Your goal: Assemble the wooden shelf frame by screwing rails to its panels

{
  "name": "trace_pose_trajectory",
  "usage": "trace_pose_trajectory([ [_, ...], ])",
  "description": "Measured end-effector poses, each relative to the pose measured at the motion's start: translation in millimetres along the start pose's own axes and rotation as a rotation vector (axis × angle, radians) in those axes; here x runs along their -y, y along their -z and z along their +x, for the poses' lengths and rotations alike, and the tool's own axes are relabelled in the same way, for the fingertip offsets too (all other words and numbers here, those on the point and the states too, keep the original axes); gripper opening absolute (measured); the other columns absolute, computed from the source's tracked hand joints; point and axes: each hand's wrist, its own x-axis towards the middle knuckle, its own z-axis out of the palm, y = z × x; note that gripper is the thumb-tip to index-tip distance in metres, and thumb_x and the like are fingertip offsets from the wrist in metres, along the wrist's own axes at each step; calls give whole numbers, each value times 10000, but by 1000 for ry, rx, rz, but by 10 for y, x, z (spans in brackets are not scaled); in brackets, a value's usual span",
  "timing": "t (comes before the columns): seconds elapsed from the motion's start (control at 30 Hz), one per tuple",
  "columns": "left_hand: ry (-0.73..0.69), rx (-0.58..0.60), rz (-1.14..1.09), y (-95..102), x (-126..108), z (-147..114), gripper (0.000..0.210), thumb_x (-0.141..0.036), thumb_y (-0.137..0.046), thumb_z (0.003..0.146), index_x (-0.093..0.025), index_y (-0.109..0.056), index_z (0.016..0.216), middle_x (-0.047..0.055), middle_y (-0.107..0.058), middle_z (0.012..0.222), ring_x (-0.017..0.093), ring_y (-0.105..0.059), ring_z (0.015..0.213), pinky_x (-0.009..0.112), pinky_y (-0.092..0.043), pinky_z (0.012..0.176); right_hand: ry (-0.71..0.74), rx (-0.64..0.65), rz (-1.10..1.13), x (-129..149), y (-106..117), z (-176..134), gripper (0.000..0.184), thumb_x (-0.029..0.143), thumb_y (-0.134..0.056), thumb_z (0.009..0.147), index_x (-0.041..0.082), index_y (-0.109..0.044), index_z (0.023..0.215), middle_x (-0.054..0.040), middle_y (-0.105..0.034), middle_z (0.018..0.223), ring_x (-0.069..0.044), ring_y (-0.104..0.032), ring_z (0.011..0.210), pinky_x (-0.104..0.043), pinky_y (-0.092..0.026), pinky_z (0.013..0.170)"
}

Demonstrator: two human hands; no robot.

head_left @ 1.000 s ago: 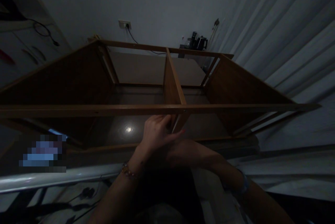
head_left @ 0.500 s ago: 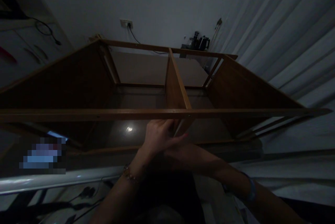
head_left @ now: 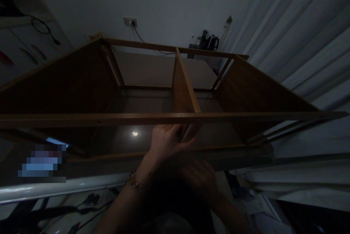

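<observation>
A wooden frame, like a shelf unit without its top, spans the view; its long front rail crosses in front of me. Below this rail my left hand grips the front edge of the wooden divider panel. Its thumb lies along the right side of the edge, and its other fingers are partly hidden on the left. My right hand is lower, in dark shadow close to my lap, apart from the frame. Its fingers look loosely stretched, and I see nothing in it.
Curtains hang along the right side. Behind the frame are a wall socket with a cord and a dark kettle. A pale metal bar and loose cables lie at the lower left.
My right hand has come away from beside my left hand and dropped down toward my lap. The left hand keeps its grip on the divider panel; the view has shifted slightly.
</observation>
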Motion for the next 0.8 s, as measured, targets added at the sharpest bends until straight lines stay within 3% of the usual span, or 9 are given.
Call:
trace_pose_trajectory([
  [0.23, -29, -47, 42, -6, -9, 13, 448, -628, -610, 797, -185, -624, 733, 22, -680, 606, 168, -627, 534, 278, -403, 533, -116, -138, -21, 151, -151, -32, 297, 217, -479, 994, 218, -586, 716, 17, -620, 589, -158, -509, 640, -335, -259, 657],
  [0.53, -40, -5, 41, 46, -31, 39, 452, -617, -592, 816, -181, -594, 699, 16, -644, 594, 151, -588, 537, 269, -390, 525, -329, -82, 39, 300, -233, -69, 362, 261, -413, 1017, 217, -562, 689, 5, -644, 608, -167, -524, 652, -353, -249, 692],
  [0.8, -12, 25, 49, 53, -36, 34, 458, -637, -577, 815, -189, -594, 720, 23, -656, 633, 165, -598, 582, 279, -409, 554, -337, -78, 62, 298, -269, -82, 382, 266, -382, 1018, 218, -569, 689, -7, -641, 627, -176, -526, 649, -354, -257, 696],
])
